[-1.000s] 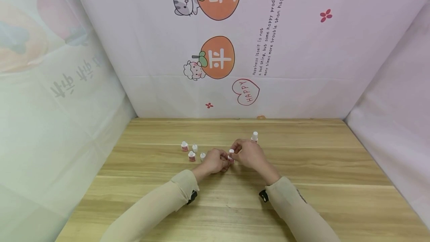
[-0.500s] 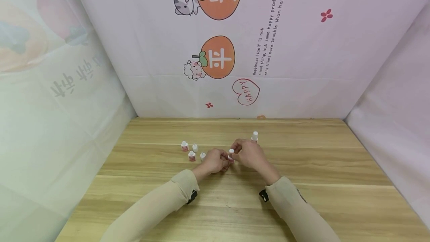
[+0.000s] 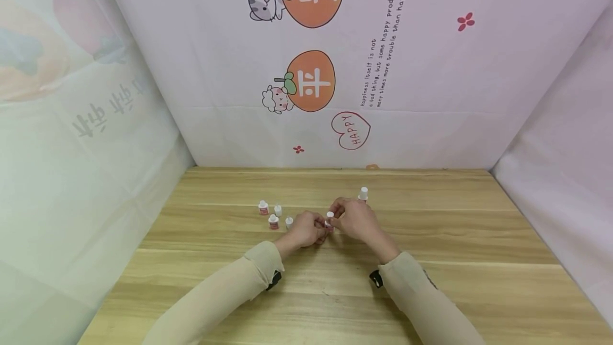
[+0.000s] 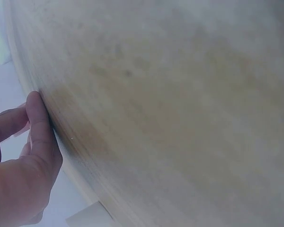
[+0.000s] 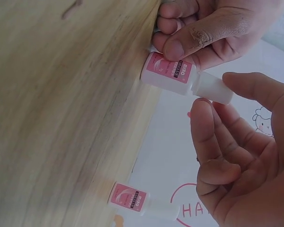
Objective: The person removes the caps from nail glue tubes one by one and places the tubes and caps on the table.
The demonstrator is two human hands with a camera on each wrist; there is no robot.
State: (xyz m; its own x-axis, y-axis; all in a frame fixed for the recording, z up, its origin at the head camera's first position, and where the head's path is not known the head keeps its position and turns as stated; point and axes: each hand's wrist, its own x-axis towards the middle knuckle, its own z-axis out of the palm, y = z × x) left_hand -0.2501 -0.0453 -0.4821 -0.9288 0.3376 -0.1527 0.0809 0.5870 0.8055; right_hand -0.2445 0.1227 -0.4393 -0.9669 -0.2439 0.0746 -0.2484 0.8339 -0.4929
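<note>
The left hand (image 3: 308,229) pinches a pink-labelled bottle (image 5: 168,74) between thumb and fingers, while the right hand (image 3: 355,219) has thumb and fingertips clamped on its white cap (image 5: 214,88). The bottle stands midway between the desk's (image 3: 335,302) side edges. Another capped bottle (image 5: 128,198) stands nearer the far edge; two more bottles (image 3: 273,222) stand toward the left edge

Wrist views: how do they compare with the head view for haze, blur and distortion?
Left wrist: hazy, tabletop grain smeared, its edge bowed near the left hand; right wrist: slightly milky, bolder print on the held bottle partly legible; head: clearer, fairly evenly lit, bottle print too small to read.
</note>
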